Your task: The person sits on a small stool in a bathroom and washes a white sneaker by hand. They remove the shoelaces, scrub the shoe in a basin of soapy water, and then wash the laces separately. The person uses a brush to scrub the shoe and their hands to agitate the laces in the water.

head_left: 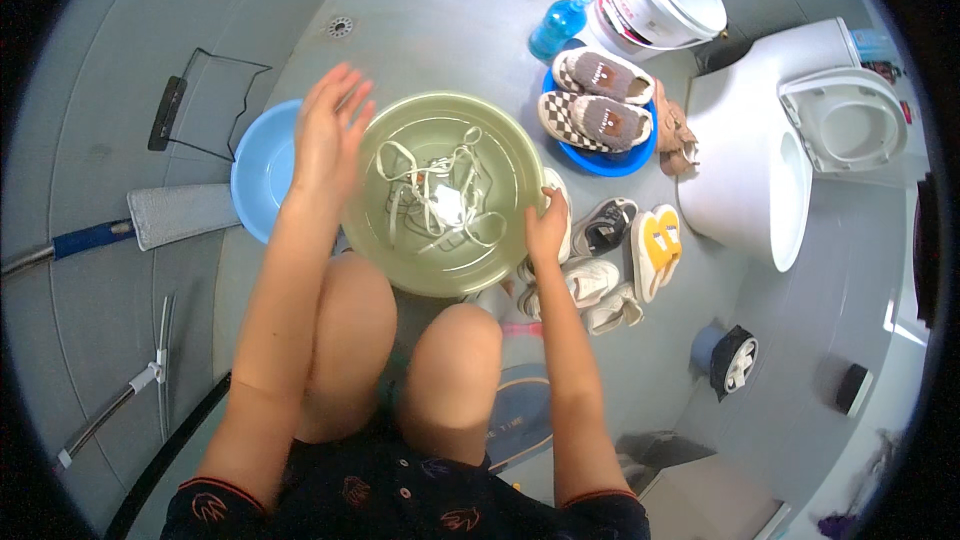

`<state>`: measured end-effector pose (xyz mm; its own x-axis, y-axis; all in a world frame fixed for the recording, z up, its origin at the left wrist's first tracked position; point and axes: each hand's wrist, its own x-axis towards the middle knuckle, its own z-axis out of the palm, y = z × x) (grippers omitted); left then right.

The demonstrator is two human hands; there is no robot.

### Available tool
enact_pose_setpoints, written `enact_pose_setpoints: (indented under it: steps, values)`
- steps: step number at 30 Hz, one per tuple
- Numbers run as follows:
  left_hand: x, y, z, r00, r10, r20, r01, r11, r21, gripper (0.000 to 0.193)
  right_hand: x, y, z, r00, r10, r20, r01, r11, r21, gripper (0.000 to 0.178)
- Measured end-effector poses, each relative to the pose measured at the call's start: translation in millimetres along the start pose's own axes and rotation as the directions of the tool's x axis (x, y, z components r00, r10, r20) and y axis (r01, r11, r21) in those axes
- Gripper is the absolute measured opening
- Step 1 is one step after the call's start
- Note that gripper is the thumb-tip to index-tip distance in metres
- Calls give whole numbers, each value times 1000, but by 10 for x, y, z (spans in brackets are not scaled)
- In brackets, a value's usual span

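In front of my knees is a round olive-green basin with water in it. White shoelaces lie tangled in the water. My right hand grips the basin's right rim. My left hand is raised beside the left rim with its fingers apart, slightly blurred, and holds nothing. Just behind it sits a light-blue basin, partly hidden by my left forearm. White sneakers stand on the floor beside my right forearm.
At the far right, a blue basin holds checkered slip-on shoes. Near it stand a blue pump bottle, white buckets and a toilet. Yellow-and-white slippers lie right; a flat mop lies left.
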<state>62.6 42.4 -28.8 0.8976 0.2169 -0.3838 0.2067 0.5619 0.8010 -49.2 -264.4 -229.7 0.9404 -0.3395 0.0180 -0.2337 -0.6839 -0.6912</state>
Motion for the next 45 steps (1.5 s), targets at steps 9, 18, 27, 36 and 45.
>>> enact_pose_setpoints:
  steps: [9, 18, 27, 36, 45]
  values:
    - [469, -1769, -2402, 985, -33, -171, 170, 390, 905, 59, 321, 563, 395, 990, 142, -3, -134, 924, -358, 54]
    - [509, -1949, -2415, 996, -4, -88, 85, 298, 951, 27, 417, 495, 463, 998, -66, -11, 41, 740, -672, 28]
    - [1041, -1837, -2278, 999, 8, -49, 41, 415, 909, 24, 629, 435, 611, 985, -139, -107, 43, 780, -624, 31]
    - [1744, -1776, -2166, 999, 33, 20, -30, 347, 937, 28, 922, 335, 775, 990, -53, -131, -31, 825, -564, 30]
    - [1711, -1843, -1758, 984, 175, -16, -16, 178, 984, 33, 1119, 303, 821, 987, -75, -144, -20, 826, -563, 30]
